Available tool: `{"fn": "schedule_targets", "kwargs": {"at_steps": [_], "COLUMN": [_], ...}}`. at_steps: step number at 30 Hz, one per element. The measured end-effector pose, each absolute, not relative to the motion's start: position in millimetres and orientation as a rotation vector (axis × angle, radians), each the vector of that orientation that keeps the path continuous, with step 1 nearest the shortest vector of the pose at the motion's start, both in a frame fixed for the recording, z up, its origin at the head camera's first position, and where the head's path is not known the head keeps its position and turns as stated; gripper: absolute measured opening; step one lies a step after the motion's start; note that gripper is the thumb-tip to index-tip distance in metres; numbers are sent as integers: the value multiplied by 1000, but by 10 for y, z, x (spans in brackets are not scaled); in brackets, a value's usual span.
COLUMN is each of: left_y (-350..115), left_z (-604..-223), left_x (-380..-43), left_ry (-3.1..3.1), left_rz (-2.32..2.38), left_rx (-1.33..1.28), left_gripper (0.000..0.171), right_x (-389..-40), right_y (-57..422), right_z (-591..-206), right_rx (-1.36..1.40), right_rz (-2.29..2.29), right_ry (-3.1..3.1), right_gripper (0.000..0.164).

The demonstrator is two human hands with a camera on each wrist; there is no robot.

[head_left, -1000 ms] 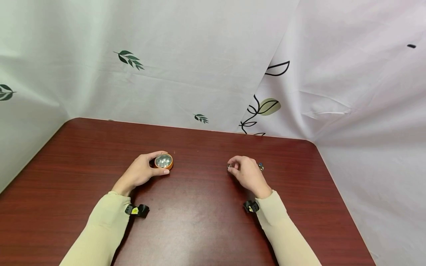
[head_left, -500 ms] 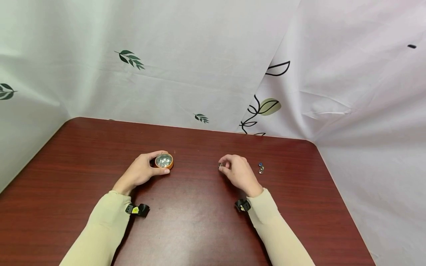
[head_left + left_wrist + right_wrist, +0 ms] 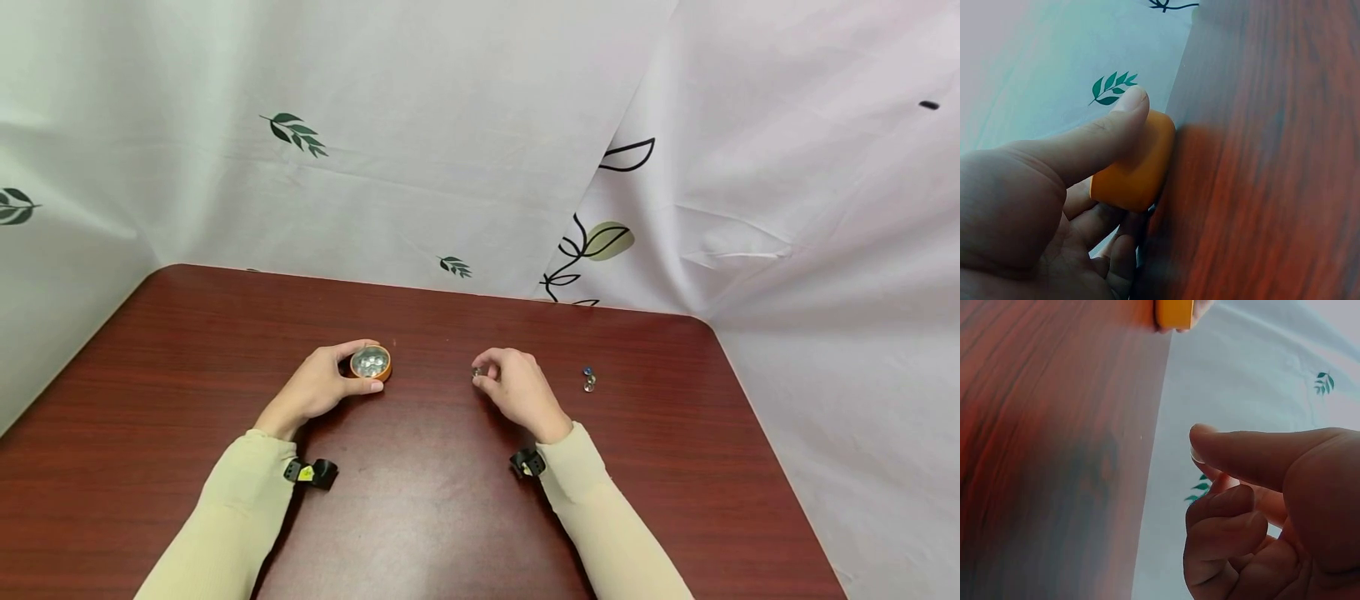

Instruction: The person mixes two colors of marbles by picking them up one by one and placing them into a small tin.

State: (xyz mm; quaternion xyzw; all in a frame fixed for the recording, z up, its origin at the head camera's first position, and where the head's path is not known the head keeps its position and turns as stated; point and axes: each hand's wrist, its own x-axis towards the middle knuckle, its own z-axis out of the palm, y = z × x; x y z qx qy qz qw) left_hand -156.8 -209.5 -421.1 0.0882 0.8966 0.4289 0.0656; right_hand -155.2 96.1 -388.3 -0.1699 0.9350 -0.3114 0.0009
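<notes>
My left hand (image 3: 318, 387) holds a small round orange bowl (image 3: 385, 377) on the table, thumb on the near side and fingers on the far side. The bowl's inside looks silvery and glinting; whether marbles lie in it is hard to tell. In the left wrist view the thumb rests against the smooth orange wall (image 3: 1138, 165). To the right of the bowl, my right hand (image 3: 517, 387) pinches a small clear glass marble (image 3: 476, 372) between thumb and fingertips. The right wrist view hides most of that marble behind the thumb (image 3: 1241, 453).
Several small glass marbles (image 3: 589, 380), one blue, lie close together on the table to the right of my right hand. The dark red wooden table (image 3: 420, 500) meets a white leaf-printed curtain (image 3: 390, 167) at the back and sides.
My right hand has moved left with the pinched marble, toward the bowl, uncovering the marbles left lying on the table. My left hand and the bowl have stayed put.
</notes>
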Motion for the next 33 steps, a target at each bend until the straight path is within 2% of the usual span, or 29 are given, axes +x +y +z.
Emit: {"fn": "schedule_targets", "kwargs": {"at_steps": [33], "left_y": [-2089], "left_z": [-4203], "left_x": [-1558], "left_ry": [2696], "left_rz": [1313], "left_rx": [262], "left_gripper": [68], "right_x": [-1547], "right_y": [503], "right_z": [-3825], "right_rx": [-601], "right_rz": [-1044], "right_ry": [2873], "right_gripper": [11]}}
